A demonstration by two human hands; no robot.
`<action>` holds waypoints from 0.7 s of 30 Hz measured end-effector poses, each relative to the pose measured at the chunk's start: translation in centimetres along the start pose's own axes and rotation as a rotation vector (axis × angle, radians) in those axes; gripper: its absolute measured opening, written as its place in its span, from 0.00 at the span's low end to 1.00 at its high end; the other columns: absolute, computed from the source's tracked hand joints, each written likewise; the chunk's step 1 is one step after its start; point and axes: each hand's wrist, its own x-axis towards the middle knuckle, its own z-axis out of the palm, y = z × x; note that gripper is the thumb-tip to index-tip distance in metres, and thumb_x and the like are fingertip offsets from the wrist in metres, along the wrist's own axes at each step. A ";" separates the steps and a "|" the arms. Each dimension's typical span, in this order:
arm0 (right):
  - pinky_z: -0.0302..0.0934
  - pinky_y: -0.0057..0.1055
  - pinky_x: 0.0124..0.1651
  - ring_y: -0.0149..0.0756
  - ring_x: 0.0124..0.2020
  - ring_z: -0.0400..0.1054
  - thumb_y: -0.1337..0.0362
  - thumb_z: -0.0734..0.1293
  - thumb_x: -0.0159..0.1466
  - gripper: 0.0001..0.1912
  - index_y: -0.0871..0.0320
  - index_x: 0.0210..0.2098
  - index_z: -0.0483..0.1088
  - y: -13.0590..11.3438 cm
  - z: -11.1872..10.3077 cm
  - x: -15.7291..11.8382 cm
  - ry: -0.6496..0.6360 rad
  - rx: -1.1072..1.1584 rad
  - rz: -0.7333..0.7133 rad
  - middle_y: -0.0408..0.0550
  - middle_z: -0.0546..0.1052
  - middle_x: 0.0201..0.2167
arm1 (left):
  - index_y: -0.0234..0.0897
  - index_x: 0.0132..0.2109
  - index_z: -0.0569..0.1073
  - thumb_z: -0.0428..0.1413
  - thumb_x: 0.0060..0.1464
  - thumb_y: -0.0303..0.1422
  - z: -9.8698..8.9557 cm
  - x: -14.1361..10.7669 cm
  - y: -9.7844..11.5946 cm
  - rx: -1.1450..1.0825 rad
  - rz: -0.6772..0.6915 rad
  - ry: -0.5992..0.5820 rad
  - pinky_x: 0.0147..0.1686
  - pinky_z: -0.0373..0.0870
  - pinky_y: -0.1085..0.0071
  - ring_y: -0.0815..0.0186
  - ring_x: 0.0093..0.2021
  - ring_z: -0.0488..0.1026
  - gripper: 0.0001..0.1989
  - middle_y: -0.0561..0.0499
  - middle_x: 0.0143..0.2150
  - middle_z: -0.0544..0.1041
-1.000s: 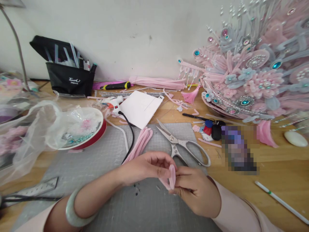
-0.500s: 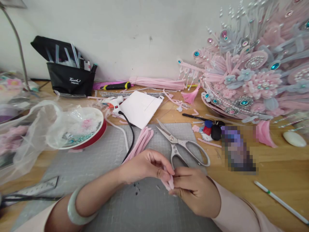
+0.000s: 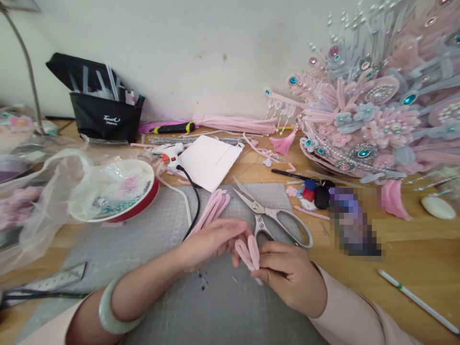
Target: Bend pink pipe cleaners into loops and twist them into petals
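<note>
A pink fuzzy pipe cleaner, bent into narrow loops, stands up between my hands above the grey cutting mat. My right hand pinches its lower end between thumb and fingers. Close behind the loops is my left hand, its fingers loosely stretched out; whether a fingertip touches the loops I cannot tell. Beyond my left hand lies a bundle of pink pipe cleaners. Metal scissors rest on the mat just past my hands, blades parted slightly.
A white glue gun with a black cord sits beside a white card. On the left are a red-and-white bowl of beads and a black pouch. A large beaded pink headdress fills the right back. A white pen lies right.
My left fingers have come off their pinch and straightened, so the looped pipe cleaner now shows upright. My right hand keeps hold of its lower end.
</note>
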 end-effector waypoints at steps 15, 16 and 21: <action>0.57 0.19 0.24 0.25 0.18 0.65 0.66 0.62 0.59 0.07 0.59 0.28 0.70 0.0 0.2 -0.3 0.014 0.108 0.112 0.40 0.72 0.18 | 0.32 0.30 0.67 0.55 0.48 0.38 0.8 -0.3 -0.4 0.065 0.005 0.006 0.21 0.59 0.79 0.76 0.22 0.63 0.12 0.54 0.25 0.68; 0.57 0.19 0.24 0.25 0.19 0.65 0.66 0.62 0.59 0.06 0.58 0.28 0.71 0.0 0.1 -0.3 0.025 0.089 0.104 0.40 0.72 0.18 | 0.32 0.28 0.67 0.55 0.48 0.39 0.8 -0.2 -0.4 0.098 0.007 0.004 0.22 0.59 0.79 0.76 0.22 0.62 0.13 0.54 0.25 0.68; 0.57 0.20 0.26 0.25 0.20 0.64 0.68 0.62 0.59 0.06 0.57 0.29 0.71 -0.1 0.0 -0.2 0.039 0.055 0.081 0.40 0.73 0.20 | 0.31 0.27 0.69 0.55 0.48 0.39 1.0 -0.1 -0.3 0.155 0.010 0.004 0.24 0.60 0.78 0.75 0.23 0.62 0.13 0.54 0.24 0.68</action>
